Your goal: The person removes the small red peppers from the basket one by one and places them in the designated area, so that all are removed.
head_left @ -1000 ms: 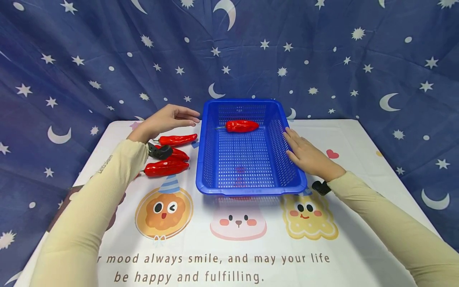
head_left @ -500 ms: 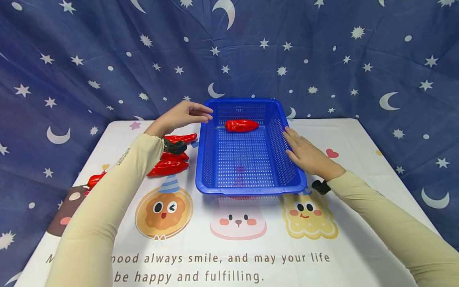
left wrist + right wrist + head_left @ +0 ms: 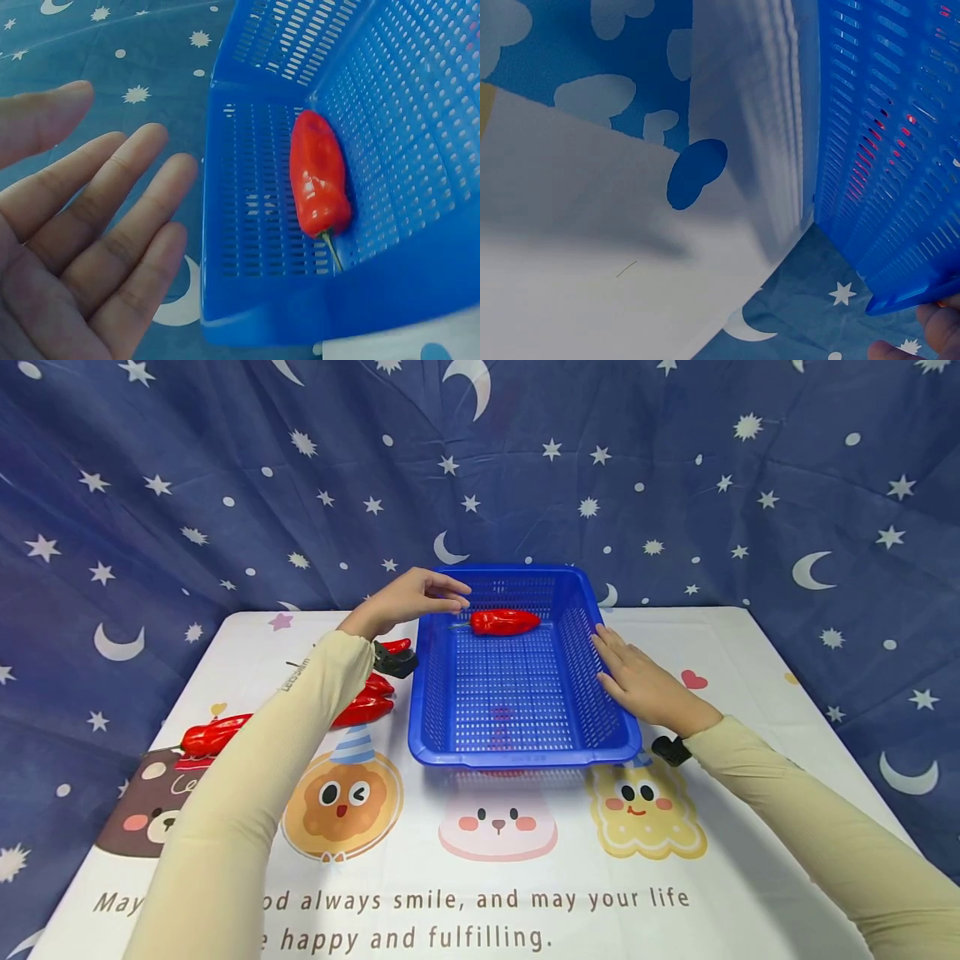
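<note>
In the head view a blue perforated basket [image 3: 517, 761] stands mid-table, with one red pepper [image 3: 505, 622] lying across its far end. My left hand [image 3: 408, 597] is over the basket's far left rim, its fingers extended and a little bent, holding nothing. The left wrist view shows that palm [image 3: 82, 247] beside the basket wall and the pepper [image 3: 319, 176] inside. My right hand [image 3: 648, 685] rests on the basket's right rim with straight fingers. In the right wrist view only its fingertips [image 3: 939, 330] show, at the rim.
Several red peppers [image 3: 365, 710] lie left of the basket, partly hidden behind my left sleeve. Another pepper [image 3: 213, 737] lies farther left on the printed white tablecloth [image 3: 487, 893]. A starry blue curtain [image 3: 322, 460] hangs close behind the table.
My left hand has moved right, from above the peppers to over the basket's far left rim. The right hand and the basket have stayed in place.
</note>
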Available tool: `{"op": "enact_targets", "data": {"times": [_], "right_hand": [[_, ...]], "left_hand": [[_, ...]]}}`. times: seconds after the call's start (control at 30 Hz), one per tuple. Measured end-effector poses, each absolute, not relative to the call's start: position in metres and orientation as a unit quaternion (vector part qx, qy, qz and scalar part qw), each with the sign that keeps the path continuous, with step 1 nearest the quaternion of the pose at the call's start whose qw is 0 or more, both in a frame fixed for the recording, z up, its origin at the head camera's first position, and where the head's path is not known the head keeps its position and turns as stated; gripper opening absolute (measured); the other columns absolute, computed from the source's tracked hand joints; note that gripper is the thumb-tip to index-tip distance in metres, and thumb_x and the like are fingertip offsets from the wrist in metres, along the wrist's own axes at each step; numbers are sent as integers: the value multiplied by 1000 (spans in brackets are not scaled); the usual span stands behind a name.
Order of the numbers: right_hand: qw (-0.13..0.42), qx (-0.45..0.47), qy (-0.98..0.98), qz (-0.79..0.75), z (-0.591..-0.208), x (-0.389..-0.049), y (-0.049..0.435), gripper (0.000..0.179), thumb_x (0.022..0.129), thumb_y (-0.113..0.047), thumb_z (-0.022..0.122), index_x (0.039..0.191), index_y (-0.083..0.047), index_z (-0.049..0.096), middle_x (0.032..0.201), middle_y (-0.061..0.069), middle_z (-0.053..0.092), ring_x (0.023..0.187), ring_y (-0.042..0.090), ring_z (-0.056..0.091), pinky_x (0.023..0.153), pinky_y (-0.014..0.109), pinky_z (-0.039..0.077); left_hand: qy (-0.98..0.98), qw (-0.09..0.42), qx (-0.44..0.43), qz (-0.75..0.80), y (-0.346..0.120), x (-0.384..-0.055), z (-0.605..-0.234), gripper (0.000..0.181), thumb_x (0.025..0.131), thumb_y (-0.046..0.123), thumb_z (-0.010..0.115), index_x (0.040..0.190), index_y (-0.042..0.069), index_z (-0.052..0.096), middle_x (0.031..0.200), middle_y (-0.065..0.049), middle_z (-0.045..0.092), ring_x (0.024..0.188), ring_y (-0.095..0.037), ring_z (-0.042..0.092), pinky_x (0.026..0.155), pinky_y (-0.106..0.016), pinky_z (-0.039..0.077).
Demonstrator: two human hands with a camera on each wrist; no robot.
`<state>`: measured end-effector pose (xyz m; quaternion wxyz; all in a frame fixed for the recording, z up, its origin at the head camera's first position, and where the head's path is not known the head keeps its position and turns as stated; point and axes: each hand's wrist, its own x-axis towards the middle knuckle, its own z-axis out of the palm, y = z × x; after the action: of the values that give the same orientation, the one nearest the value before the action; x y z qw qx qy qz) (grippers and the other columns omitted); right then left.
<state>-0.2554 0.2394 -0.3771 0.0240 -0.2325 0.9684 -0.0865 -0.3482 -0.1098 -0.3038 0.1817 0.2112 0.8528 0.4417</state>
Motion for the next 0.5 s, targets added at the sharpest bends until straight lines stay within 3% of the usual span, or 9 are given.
{"op": "enact_targets", "data": {"times": [0.5], "right_hand": [[21,-231,968,-94,-375,-255,239,62,99,-25,37,149,2,12,157,21,8,145,38,10,114,59,15]], "left_hand": [[855,187,216,433,-87,-362,-314,40,91,21,61,128,6,57,127,-14,60,122,-25,52,109,-43,38]]}}
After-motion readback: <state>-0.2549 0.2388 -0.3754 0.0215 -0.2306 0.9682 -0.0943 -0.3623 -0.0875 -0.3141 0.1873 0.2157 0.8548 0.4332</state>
